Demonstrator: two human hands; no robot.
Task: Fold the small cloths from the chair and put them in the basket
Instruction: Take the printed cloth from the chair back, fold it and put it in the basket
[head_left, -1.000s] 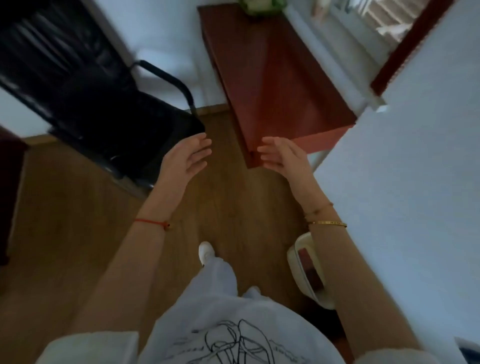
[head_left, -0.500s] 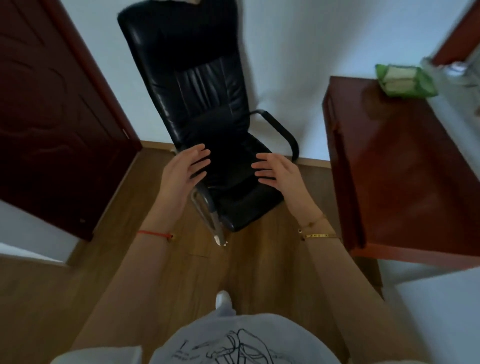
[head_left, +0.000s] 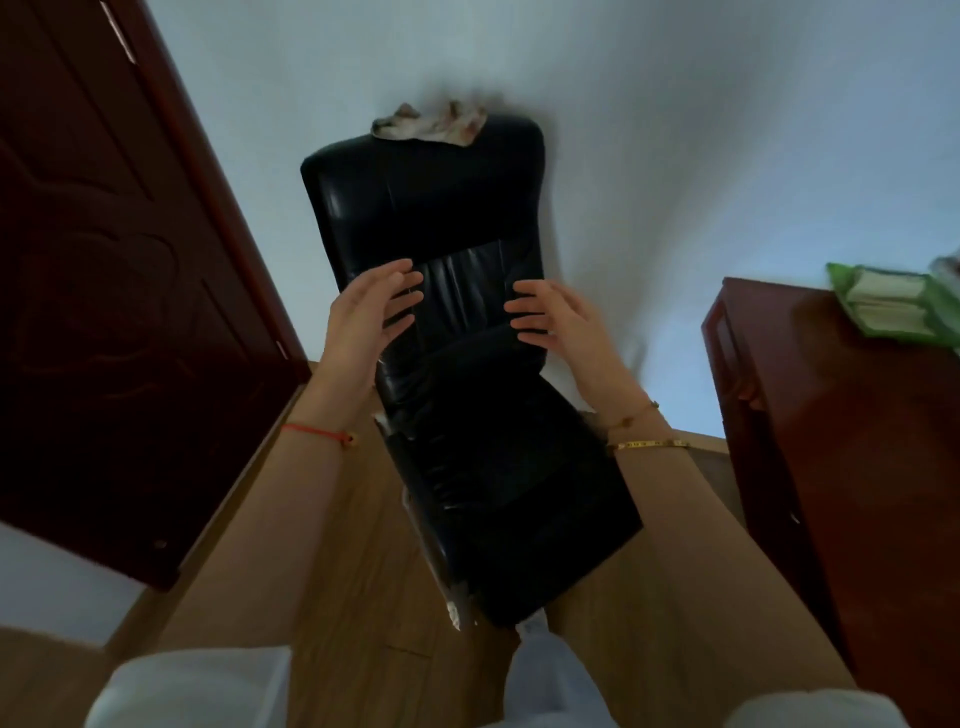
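A black leather office chair (head_left: 447, 218) stands against the pale wall straight ahead. A crumpled beige and white cloth (head_left: 431, 122) lies draped over the top of its backrest. My left hand (head_left: 369, 317) and my right hand (head_left: 558, 317) are both raised in front of the backrest, fingers spread, palms facing each other, holding nothing. Both hands are well below the cloth. No basket is in view.
A dark red door (head_left: 104, 260) fills the left side. A reddish-brown wooden table (head_left: 841, 441) stands at the right, with a green packet (head_left: 893, 306) on its far end. The floor (head_left: 322, 571) is wood planks.
The view has swung left and upward from the table to the chair. The chair's top and the cloth on it have come into sight. My hands stay raised and empty.
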